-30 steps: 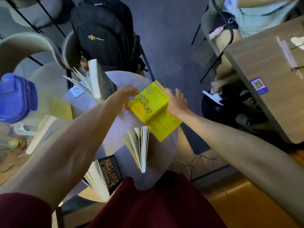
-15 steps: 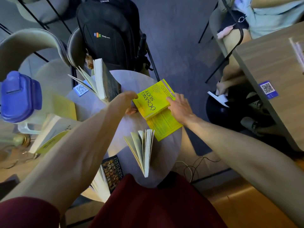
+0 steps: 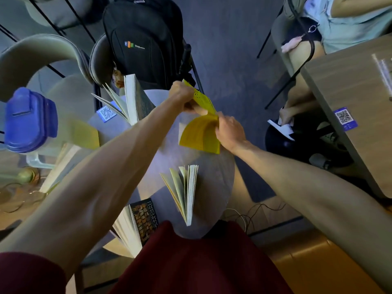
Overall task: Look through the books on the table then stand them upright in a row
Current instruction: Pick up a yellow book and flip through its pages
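Observation:
A yellow book (image 3: 200, 134) is lifted above the far side of the small round table (image 3: 214, 183) and held open. My left hand (image 3: 182, 96) grips its upper cover, and my right hand (image 3: 230, 132) grips the lower part near the spine. Three other books stand upright with fanned pages: a grey-covered one (image 3: 131, 100) at the far left, a pale one (image 3: 186, 192) in the middle, and a dark patterned one (image 3: 141, 223) at the near left edge.
A black backpack (image 3: 144, 39) rests on a chair just beyond the table. A blue-lidded jug (image 3: 29, 119) stands at the left. At the right, a wooden table (image 3: 360, 98) and a seated person's leg (image 3: 301, 81). Cables (image 3: 250, 215) lie on the floor.
The yellow book lay flat on the table under both hands. Now both hands have lifted it off the table and spread it open.

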